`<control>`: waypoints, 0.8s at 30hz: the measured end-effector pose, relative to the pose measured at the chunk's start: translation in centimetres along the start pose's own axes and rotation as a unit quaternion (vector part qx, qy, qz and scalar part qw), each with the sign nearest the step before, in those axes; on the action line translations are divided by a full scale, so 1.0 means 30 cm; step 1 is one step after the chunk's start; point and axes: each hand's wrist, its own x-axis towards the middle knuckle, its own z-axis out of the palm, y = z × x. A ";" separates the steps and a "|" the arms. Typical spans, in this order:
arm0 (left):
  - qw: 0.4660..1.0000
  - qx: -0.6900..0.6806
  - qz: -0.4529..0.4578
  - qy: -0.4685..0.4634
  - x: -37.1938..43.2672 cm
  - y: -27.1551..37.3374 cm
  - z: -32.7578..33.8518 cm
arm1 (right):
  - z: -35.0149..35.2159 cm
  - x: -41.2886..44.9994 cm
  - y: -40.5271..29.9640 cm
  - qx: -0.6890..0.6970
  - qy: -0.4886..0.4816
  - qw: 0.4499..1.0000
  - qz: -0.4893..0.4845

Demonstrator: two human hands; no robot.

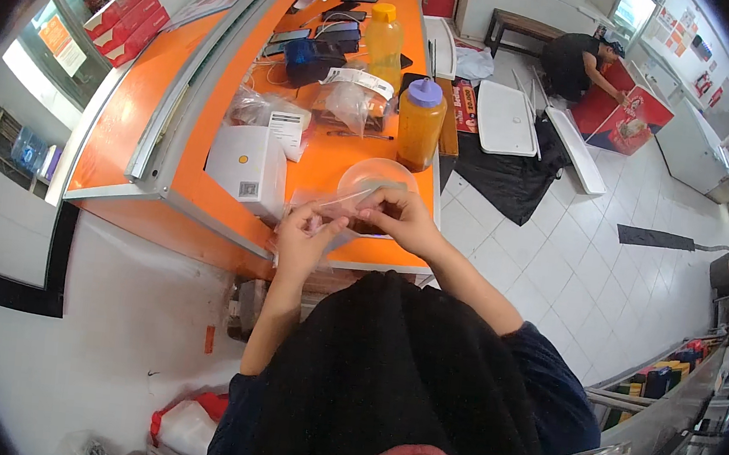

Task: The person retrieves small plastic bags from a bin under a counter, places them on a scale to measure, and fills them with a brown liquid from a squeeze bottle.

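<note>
Between my two hands is a clear plastic bag (344,206), pinched near its edges. My left hand (306,235) grips its left side, with loose film hanging around the fingers. At the other side, thumb and forefinger of my right hand (402,221) are closed on the film. Just beyond the hands, a translucent round bowl (377,168) sits on the orange counter (335,152), partly covered by them. Something dark under the right hand is mostly hidden. A squeeze bottle with a purple lid (420,127) stands behind the bowl, holding brown liquid.
A white box printer (248,167) stands left of my hands. Further back are a yellow bottle (383,45), crumpled plastic bags (349,104) and several phones (287,37). White trays (508,119) and a black cloth (508,175) lie on the floor. A person (574,67) crouches by a red box (632,115).
</note>
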 end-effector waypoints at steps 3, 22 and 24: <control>1.000 -0.013 0.019 -0.001 -0.007 -0.021 0.005 | -0.006 0.001 0.019 -0.025 0.032 0.998 -0.048; 0.953 0.247 0.177 0.016 -0.065 0.106 -0.049 | 0.129 0.055 -0.079 -0.192 -0.023 0.969 -0.151; 0.942 0.271 0.196 0.027 -0.070 0.106 -0.067 | 0.133 0.077 -0.110 -0.258 -0.045 0.953 -0.149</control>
